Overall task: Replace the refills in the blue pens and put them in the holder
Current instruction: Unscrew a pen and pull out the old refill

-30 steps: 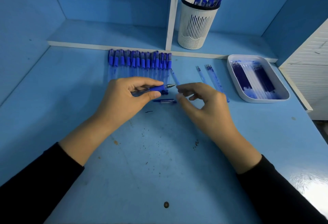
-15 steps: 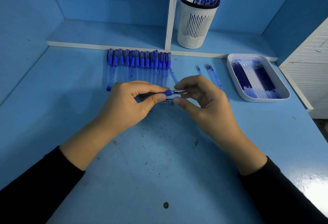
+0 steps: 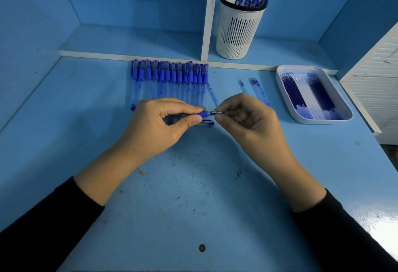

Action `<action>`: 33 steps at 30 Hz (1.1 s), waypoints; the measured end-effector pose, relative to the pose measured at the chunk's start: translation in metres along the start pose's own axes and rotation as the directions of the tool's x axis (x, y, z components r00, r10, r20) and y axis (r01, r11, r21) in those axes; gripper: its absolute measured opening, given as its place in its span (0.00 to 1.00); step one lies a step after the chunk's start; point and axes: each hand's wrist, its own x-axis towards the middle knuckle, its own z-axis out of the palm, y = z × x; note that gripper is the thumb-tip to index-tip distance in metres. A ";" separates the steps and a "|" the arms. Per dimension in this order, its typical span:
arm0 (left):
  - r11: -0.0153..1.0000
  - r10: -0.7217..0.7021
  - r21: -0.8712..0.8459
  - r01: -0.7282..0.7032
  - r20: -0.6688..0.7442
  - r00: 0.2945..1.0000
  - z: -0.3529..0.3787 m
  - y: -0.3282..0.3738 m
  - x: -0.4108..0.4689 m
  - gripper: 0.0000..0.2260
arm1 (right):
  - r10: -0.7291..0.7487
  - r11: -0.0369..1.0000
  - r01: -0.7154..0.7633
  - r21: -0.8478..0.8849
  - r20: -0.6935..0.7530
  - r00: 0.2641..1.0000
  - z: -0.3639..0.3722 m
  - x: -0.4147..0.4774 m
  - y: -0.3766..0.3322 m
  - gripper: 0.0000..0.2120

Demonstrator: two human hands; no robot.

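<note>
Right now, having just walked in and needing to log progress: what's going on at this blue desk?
A person is working on one blue pen: the left hand grips its barrel while the right hand pinches the metal tip. A pen cap lies just below. A row of pens waits behind, loose refills lie beside a white tray of refills, and the holder has a few pens.
</note>
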 end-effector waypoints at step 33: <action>0.998 -0.069 -0.001 0.069 -0.061 0.996 -0.011 -0.006 0.007 0.07 | 0.095 0.984 -0.105 -0.141 -0.073 0.993 -0.006 -0.006 0.004 0.04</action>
